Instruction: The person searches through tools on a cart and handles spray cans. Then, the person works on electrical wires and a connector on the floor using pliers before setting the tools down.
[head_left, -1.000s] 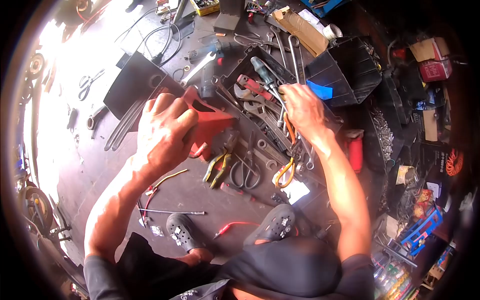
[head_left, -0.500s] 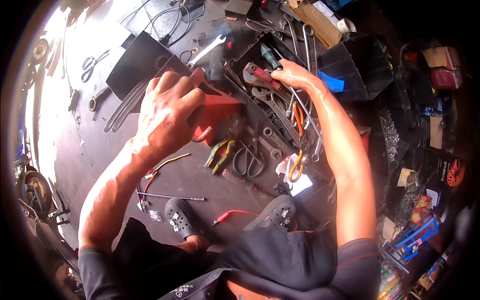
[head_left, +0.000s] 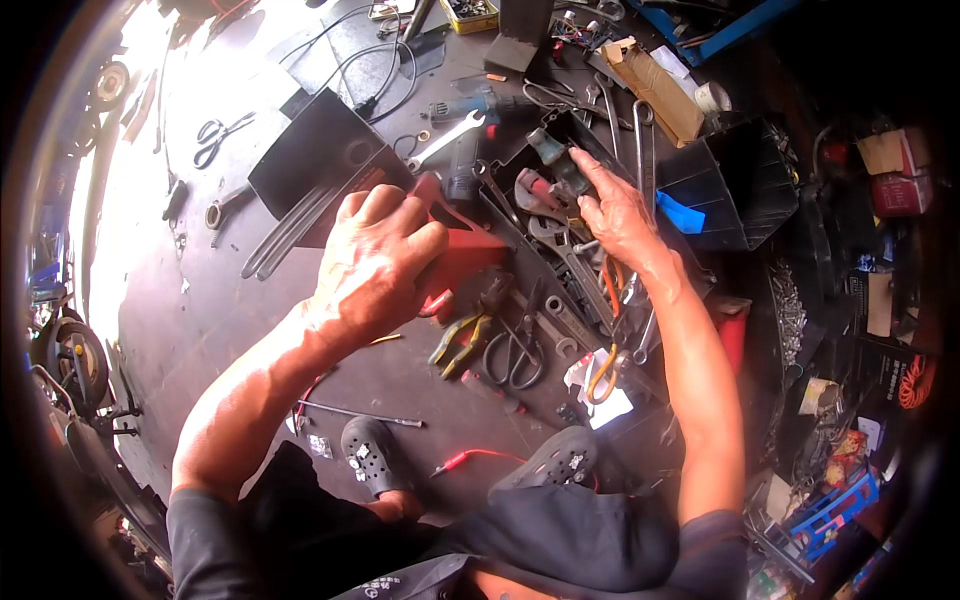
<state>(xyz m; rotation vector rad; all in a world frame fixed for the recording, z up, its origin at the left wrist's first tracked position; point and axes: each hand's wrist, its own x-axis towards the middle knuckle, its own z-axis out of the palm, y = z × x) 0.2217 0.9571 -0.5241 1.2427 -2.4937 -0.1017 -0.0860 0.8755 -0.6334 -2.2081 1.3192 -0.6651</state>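
Observation:
My left hand (head_left: 385, 250) is closed in a fist over a red plastic piece (head_left: 465, 250); what its fingers hold is hidden. Long dark strips (head_left: 290, 238) stick out on its left, by an open black box (head_left: 310, 150). Over a black tool tray, my right hand (head_left: 625, 220) has thumb and forefinger around the dark green handle of a screwdriver (head_left: 556, 158); its shaft is mostly hidden. Under that hand lie a red-handled tool (head_left: 538, 188), an adjustable wrench (head_left: 565, 250) and orange-handled pliers (head_left: 605, 375).
Yellow-handled pliers (head_left: 455, 345), black scissors (head_left: 515, 355) and a thin metal rod (head_left: 365, 413) lie near my shoes (head_left: 375, 455). A large wrench (head_left: 445, 140) and a power drill (head_left: 475, 105) are farther off. An open black bin (head_left: 725, 190) with a blue flap stands right.
The whole view has shifted, moving things down and right. The right hand's fingers have spread more around the handle, and the long shaft beneath it no longer shows. The left hand stays over the red piece.

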